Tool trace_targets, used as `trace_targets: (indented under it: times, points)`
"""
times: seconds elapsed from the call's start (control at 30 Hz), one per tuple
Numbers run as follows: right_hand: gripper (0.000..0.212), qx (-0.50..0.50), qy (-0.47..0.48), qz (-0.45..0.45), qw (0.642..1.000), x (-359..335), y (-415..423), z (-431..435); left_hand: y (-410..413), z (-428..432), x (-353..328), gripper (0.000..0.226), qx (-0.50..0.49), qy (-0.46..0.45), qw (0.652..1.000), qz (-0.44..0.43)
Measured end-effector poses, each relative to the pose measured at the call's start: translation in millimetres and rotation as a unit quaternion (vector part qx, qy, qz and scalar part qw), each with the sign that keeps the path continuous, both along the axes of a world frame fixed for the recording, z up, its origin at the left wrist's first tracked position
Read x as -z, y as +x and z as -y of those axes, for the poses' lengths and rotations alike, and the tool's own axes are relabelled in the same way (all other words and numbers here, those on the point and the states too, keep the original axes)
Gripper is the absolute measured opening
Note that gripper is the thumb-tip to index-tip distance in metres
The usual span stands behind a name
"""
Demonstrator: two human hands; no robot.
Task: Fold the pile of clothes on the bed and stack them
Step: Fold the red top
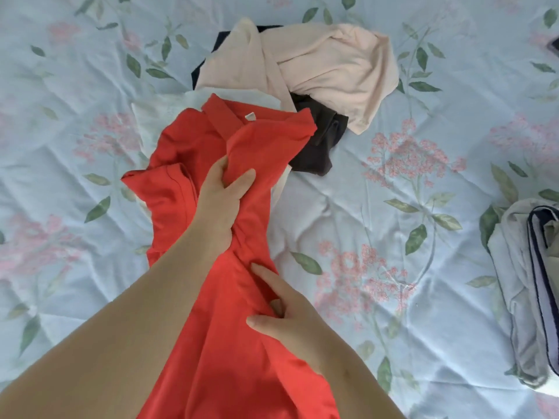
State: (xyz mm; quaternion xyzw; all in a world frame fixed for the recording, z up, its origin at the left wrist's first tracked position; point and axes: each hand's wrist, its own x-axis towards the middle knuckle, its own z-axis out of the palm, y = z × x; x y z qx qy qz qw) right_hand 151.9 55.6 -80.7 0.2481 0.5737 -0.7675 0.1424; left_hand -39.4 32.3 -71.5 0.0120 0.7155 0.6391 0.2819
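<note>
Head view: red collared shirt (211, 267) sits centre frame, collar and neck label pointing away from the person, hem end running off the bottom edge. It's bunched along its length, not spread flat.

Hands:
- left hand (225, 196) – fingers and thumb curled round a gathered ridge of red fabric mid-body
- right hand (290, 313) – nearer the hem, thumb and fingers pinching another fold of the same shirt

Unfolded pile (302, 86) lies beyond the shirt: peach top (332, 65), dark brown garment (320, 143), a navy piece (223, 40) mostly buried, and a white garment (160, 116) partly under the shirt's collar end. Folded stack (520, 282) is well apart on the right, grey and navy-edged pieces, cut off by the frame. All of it on the floral bedsheet (423, 192).

Judgement: early in this shirt's fold – it has to be flattened first.

Risks:
- both grips are on bunched cloth, not on shoulders or hem, so shaking it out from here likely leaves twists and a lopsided fold
- the shirt overlaps the white garment; pulling it towards the body could drag that one along and spread the pile
- one sleeve looks tucked under at the left side; folding over it would trap a lump
</note>
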Motion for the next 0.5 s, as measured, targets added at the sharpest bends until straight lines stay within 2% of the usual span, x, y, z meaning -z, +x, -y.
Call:
trace_targets:
  times: [0.1, 0.17, 0.2, 0.27, 0.37, 0.43, 0.5]
  points:
    - [0.071, -0.042, 0.012, -0.009, 0.999, -0.9, -16.9, 25.2, -20.7, 49.0, -16.7, 0.039, 0.017, 0.057, 0.994, -0.093]
    - [0.073, -0.06, 0.04, -0.01, 0.997, 2.0, -26.0, 39.9, -33.0, 80.6, -14.5, 0.04, -0.047, 0.1, 0.989, -0.096]
    - [0.073, -0.067, 0.054, -0.007, 0.996, 4.7, -29.2, 46.2, -38.6, 94.3, -9.5, 0.037, -0.099, 0.093, 0.987, -0.086]
    - [0.072, -0.078, 0.078, 0.008, 0.994, 11.8, -33.7, 57.8, -46.1, 116.7, 4.6, 0.027, -0.189, -0.003, 0.981, -0.039]
    - [0.067, -0.115, 0.115, 0.049, 0.985, 22.4, -32.7, 70.7, -49.9, 133.9, 35.0, 0.026, -0.139, -0.193, 0.97, 0.055]
    - [0.055, -0.122, 0.128, 0.08, 0.981, 26.6, -30.5, 74.8, -53.2, 134.8, 43.2, 0.024, -0.112, -0.211, 0.969, 0.06]
    - [0.036, -0.06, 0.16, 0.113, 0.979, 29.1, -34.5, 71.9, -60.4, 131.1, 42.0, 0.026, -0.116, -0.166, 0.977, 0.062]
